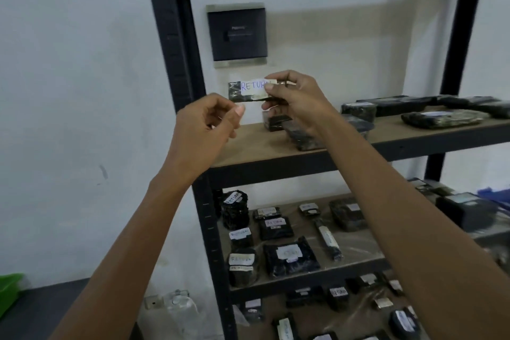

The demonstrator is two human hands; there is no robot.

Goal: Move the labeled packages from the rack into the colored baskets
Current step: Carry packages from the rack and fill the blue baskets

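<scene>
Both hands are raised in front of the rack (pixel 171 36). The right hand (pixel 298 102) pinches one end of a small package (pixel 248 90) between thumb and fingertips. The left hand (pixel 207 121) sits just below and to the left of it, fingers curled in and thumb laid toward the forefinger, with nothing visible in its grasp and not touching the package. The package is held in the air above the left end of the upper shelf (pixel 256 143), in front of the white wall (pixel 82 63). It is a flat, narrow oblong wrapped in dark, glossy, crinkled film. A white paper label across its face reads "RETURN" in blue handwriting, and the thumb and fingers cover the last letter and the right end. Behind the right hand, dark wrapped parcels (pixel 300 138) on the same wooden board are partly hidden by wrist and forearm. On the middle shelf (pixel 356 251) lie black bundles (pixel 291 257), blocky, cylindrical or stick-thin, each with white labels, most too blurred to read. A corner of a green basket (pixel 8 292) is cut off at the left edge.
</scene>
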